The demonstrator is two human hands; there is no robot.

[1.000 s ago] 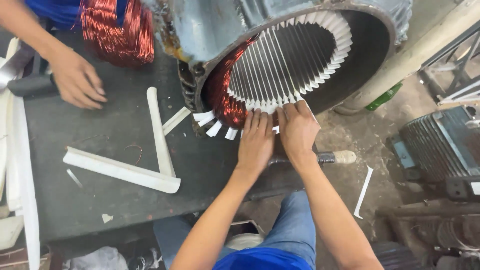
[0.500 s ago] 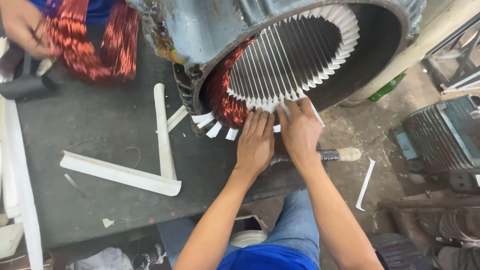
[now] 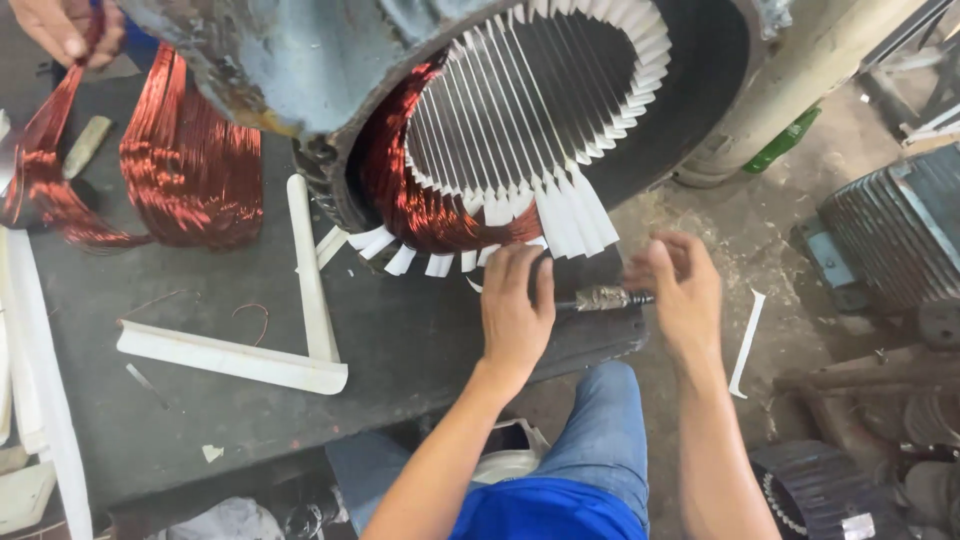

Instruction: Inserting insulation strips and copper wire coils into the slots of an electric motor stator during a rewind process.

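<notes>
The motor stator (image 3: 520,110) lies on the dark worktop (image 3: 200,400), at whose six-o'clock rim the left hand (image 3: 515,305) now rests flat with fingers together, while the right hand (image 3: 680,290) has pulled away, pinching a tape-wrapped tool (image 3: 603,298).

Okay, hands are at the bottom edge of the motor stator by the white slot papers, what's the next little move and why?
Probably bring the right hand back to the white insulation strips at the stator mouth. It hovers apart from them, beside the small wrapped tool on the dark table, while the left hand rests below the copper winding, where the strips splay unevenly.
</notes>
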